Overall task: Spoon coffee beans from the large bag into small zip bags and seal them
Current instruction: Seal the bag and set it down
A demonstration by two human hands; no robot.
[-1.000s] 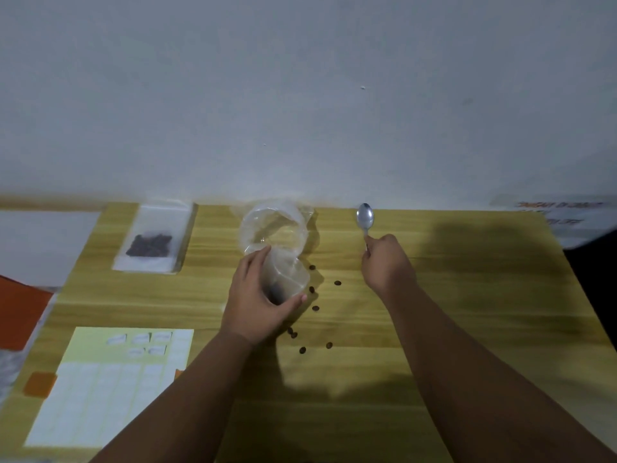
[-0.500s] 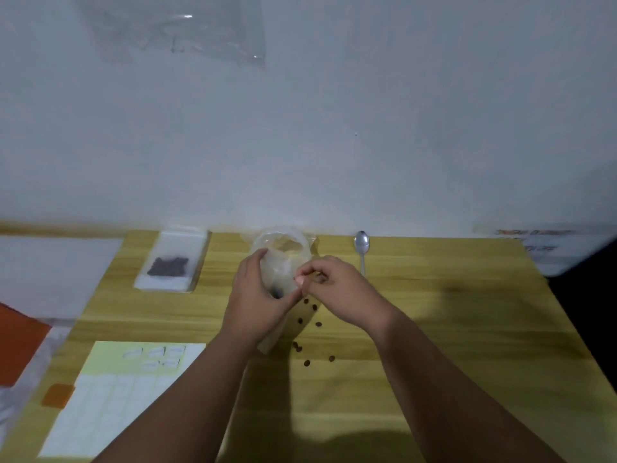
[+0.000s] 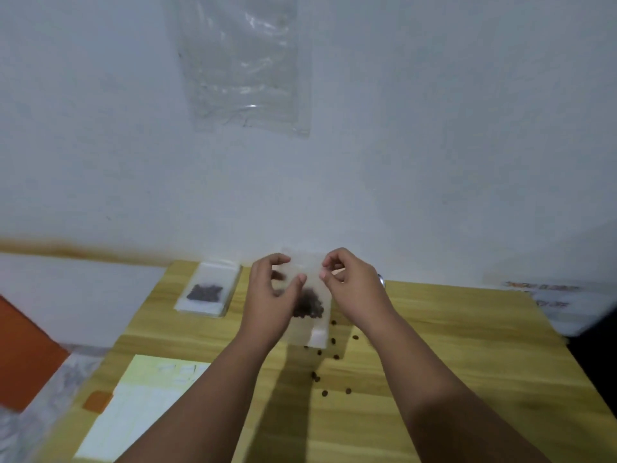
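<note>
Both hands are on the small zip bag (image 3: 317, 332), held upright just above the worktop (image 3: 450, 345), toward the back edge. Grip, left hand (image 3: 267, 302): fingers curled round the bag's left side, thumb across the front. Grip, right hand (image 3: 354, 292): thumb + forefinger pinched on the top edge, right corner. The beans (image 3: 309, 307) sit in a dark clump mid-bag, below the top.

Looks like the sealing step. Whether the zip is closed I can't tell, too blurry there.

To do it well, imo:
- keep the bag upright so the beans stay clear of the zip track
- squeeze air out first
- line up both strips, pinch at one corner, run across to the other
- check the full width

FYI: loose beans (image 3: 334, 355) are scattered on the worktop under the bag and need sweeping up. A second filled bag (image 3: 207, 292) lies flat to the left. The spoon (image 3: 380, 281) is mostly hidden behind the right hand.
</note>
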